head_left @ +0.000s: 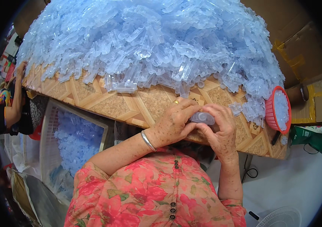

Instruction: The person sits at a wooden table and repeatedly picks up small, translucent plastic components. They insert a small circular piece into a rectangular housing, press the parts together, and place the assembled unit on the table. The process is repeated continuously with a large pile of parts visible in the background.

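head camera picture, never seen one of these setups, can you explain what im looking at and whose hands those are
There is no machine here: these are a person's bare hands. The one picture comes from a wide fisheye camera worn on the head, looking down, so straight edges curve.

The left hand, with a silver bracelet at its wrist, and the right hand hold a small clear plastic piece between them. On the wood-patterned table lies a big heap of clear, bluish plastic pieces; a red basket at the right holds more. Another person's hand shows at the far left.
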### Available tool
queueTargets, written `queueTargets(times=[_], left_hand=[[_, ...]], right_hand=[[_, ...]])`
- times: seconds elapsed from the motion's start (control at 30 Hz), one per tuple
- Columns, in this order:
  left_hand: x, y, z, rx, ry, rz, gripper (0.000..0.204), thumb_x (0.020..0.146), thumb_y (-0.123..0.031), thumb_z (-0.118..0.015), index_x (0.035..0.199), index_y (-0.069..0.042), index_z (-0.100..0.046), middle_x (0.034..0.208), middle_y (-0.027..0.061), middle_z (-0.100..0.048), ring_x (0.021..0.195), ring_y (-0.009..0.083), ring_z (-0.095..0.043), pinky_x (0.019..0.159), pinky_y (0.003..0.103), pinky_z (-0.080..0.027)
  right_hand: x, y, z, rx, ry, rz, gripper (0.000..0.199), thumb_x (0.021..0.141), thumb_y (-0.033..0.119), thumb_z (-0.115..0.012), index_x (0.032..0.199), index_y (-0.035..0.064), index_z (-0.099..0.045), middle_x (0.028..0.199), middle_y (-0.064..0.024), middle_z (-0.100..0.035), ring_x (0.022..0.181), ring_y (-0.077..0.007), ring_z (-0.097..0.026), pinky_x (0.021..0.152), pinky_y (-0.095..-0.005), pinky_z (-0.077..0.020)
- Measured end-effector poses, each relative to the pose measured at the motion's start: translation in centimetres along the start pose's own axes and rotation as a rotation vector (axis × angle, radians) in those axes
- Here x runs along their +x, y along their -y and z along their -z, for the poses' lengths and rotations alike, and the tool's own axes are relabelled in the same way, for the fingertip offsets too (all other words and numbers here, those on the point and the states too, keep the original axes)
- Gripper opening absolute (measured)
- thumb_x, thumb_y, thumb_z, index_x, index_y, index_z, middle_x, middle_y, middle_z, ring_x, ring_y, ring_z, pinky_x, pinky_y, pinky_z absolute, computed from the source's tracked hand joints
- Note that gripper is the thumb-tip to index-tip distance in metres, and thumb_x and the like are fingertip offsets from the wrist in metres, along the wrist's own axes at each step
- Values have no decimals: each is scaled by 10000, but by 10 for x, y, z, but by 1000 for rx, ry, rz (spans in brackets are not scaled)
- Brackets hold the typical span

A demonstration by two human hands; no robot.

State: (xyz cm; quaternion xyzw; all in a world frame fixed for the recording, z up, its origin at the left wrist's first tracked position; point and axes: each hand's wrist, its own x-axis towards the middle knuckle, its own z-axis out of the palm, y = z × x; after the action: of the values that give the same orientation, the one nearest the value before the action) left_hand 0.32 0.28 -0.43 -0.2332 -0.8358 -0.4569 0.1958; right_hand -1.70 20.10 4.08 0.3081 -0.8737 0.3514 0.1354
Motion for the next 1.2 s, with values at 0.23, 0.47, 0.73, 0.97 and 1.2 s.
queueTargets(times=[0.23,0.47,0.73,0.97,1.2], left_hand=[[2,-19,23,-50,60,191,461,880,-202,-806,1272,-12,-657,1238,182,-671,910,308,-698,781,383,-570],[21,-13,20,-491,359,540,351,1044,-248,-656,1349,-79,-691,1068,66,-718,791,126,-680,692,294,-590],[49,-21,32,-739,550,1057,359,1083,-236,-595,1430,-163,-650,1103,47,-739,894,105,-705,806,268,-636],[46,-14,22,-790,524,1047,311,1069,-141,-601,1364,-102,-694,1155,69,-757,964,91,-713,830,243,-635],[44,-17,20,-730,483,971,330,1065,-112,-599,1385,-110,-680,1114,58,-758,941,74,-695,835,242,-626]], right_hand=[[3,0,29,115,278,-497,436,955,333,-748,1264,43,-647,767,-53,-672,616,-160,-611,599,-333,-476],[22,-15,25,645,600,-951,429,1047,405,-640,1295,62,-571,742,-68,-686,465,-106,-590,406,-226,-447],[31,-20,25,868,654,-1120,479,1025,390,-682,1260,17,-497,868,-171,-707,626,-197,-736,444,-264,-574],[32,-20,19,848,645,-1154,428,1039,301,-669,1241,-19,-469,904,-217,-708,689,-257,-763,498,-305,-625],[26,-20,14,877,592,-1122,360,1049,254,-654,1214,-18,-486,876,-222,-718,704,-265,-770,501,-318,-632]])
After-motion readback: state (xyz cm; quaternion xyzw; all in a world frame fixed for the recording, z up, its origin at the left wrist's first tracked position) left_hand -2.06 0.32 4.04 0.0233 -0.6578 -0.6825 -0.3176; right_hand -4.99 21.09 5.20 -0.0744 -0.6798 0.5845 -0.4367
